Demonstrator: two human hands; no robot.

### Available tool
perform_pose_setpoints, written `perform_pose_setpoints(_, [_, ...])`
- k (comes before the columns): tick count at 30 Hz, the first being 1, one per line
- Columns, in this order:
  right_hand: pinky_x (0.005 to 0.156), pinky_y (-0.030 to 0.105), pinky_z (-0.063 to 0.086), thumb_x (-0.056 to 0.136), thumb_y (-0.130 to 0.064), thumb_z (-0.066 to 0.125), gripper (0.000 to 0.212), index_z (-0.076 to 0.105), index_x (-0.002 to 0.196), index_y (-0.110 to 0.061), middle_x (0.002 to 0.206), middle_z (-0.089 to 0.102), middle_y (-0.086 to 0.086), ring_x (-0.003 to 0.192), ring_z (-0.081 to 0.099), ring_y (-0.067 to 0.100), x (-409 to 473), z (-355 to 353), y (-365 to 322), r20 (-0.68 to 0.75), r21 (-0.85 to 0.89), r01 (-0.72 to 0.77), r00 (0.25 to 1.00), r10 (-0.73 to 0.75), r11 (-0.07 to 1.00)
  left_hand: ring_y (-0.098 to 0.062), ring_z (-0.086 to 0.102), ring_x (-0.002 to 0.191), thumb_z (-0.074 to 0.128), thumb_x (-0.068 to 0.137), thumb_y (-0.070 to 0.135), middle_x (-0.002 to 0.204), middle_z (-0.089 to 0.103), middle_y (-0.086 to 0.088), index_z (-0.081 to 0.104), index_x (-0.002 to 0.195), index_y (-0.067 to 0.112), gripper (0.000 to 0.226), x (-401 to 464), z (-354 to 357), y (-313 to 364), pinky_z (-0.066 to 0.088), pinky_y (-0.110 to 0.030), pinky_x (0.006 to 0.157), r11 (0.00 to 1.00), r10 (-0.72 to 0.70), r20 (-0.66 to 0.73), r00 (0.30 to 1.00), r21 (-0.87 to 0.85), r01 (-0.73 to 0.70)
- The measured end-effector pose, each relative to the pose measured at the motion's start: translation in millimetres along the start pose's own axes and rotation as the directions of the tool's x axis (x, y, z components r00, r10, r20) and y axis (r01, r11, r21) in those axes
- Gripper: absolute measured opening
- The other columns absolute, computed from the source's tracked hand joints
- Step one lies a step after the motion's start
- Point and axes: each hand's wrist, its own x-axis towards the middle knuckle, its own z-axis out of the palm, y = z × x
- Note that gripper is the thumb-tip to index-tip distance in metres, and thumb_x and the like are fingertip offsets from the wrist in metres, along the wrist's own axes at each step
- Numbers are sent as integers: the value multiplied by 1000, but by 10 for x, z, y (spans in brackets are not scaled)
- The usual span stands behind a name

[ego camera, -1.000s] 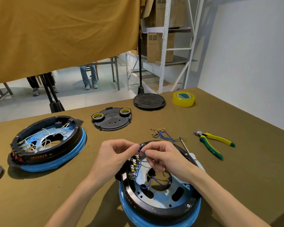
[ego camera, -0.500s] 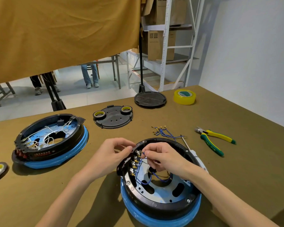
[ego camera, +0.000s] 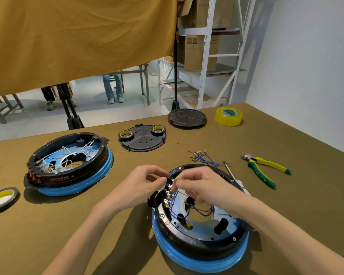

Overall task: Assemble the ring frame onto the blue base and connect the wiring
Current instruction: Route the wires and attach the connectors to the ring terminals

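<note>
**Both hands at the terminals**

A tape roll (ego camera: 2, 199) lies far left, then a wired second unit (ego camera: 68, 165). The left hand (ego camera: 141, 185), fingers curled, pinches at the terminal row (ego camera: 168, 193) on the ring frame (ego camera: 199, 243), which sits on the blue base (ego camera: 203, 261) near the front edge. The right hand (ego camera: 203, 185) pinches a blue wire (ego camera: 174, 197) there. Loose wires (ego camera: 202, 157) and pliers (ego camera: 264, 169) lie to the right.

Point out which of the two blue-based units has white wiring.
The far-left unit: white wires loop inside its ring. The unit under both hands carries blue wires.
</note>
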Motion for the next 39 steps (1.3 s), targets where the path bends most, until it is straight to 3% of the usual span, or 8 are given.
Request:
perform_pose_setpoints(3, [39, 20, 24, 101, -24, 59, 22, 77, 97, -11, 57, 46, -1, 40, 33, 11, -12, 138, 29, 89, -95, -213, 971, 222, 972, 8, 64, 96, 61, 100, 39, 114, 66, 19, 61, 118, 42, 19, -7, 12, 3, 51, -10, 74, 1000, -25, 32, 999, 11, 24])
perform_pose_setpoints(6, [39, 21, 37, 98, -19, 59, 20, 75, 97, -6, 59, 58, 1, 43, 56, 16, 36, 176, 39, 81, -114, -330, 937, 339, 937, -2, 66, 89, 63, 99, 42, 110, 62, 12, 55, 127, 35, 30, -26, 15, -28, 52, -14, 68, 990, -138, 71, 988, 47, 135])
perform_pose_setpoints(8, [42, 22, 46, 96, -16, 57, 18, 72, 94, -6, 60, 62, 3, 50, 66, 20, 75, 188, 22, 81, -111, -389, 914, 398, 915, -3, 68, 87, 65, 97, 47, 102, 67, 11, 60, 119, 28, 30, -41, -7, -23, 55, -18, 70, 975, -209, 49, 977, 91, 204])
perform_pose_setpoints(11, [44, 22, 48, 95, -16, 58, 16, 72, 90, -10, 61, 64, 4, 53, 69, 22, 129, 229, -1, 92, -154, -444, 883, 460, 883, -7, 73, 79, 72, 93, 44, 84, 77, 4, 74, 97, 23, 22, -57, -36, 12, 63, -36, 80, 970, -237, 44, 970, 68, 234])
perform_pose_setpoints(16, [51, 22, 52, 92, -15, 58, 17, 72, 86, -10, 66, 67, 6, 55, 68, 21, 175, 238, 25, 74, -157, -496, 856, 511, 854, -2, 73, 74, 78, 88, 38, 80, 78, 8, 76, 95, 23, 16, -141, -97, 89, 63, -27, 73, 971, -217, 54, 975, 119, 209])
perform_pose_setpoints(24, [50, 21, 52, 95, -19, 57, 25, 74, 78, -13, 64, 67, 3, 54, 68, 18, 201, 260, 87, 62, -147, -516, 847, 529, 844, -1, 73, 70, 80, 87, 38, 78, 77, 7, 76, 97, 22, 19, -165, -88, 142, 62, -24, 69, 965, -221, 34, 975, 150, 214])
perform_pose_setpoints(32, [57, 23, 53, 96, -22, 57, 25, 76, 82, -14, 66, 68, 1, 56, 67, 14, 270, 239, 73, 82, -150, -528, 836, 542, 836, 6, 68, 59, 83, 84, 41, 71, 75, 11, 75, 101, 22, 27, -188, -47, 151, 48, -12, 49, 957, -195, -61, 979, 206, 204])
perform_pose_setpoints(39, [61, 25, 56, 97, -20, 57, 25, 76, 81, -14, 68, 68, 1, 57, 68, 15, 293, 237, 112, 100, -151, -530, 832, 546, 834, 9, 68, 61, 82, 85, 40, 77, 75, 9, 75, 104, 20, 29, -191, -42, 176, 48, -11, 50, 954, -200, -60, 978, 217, 209])
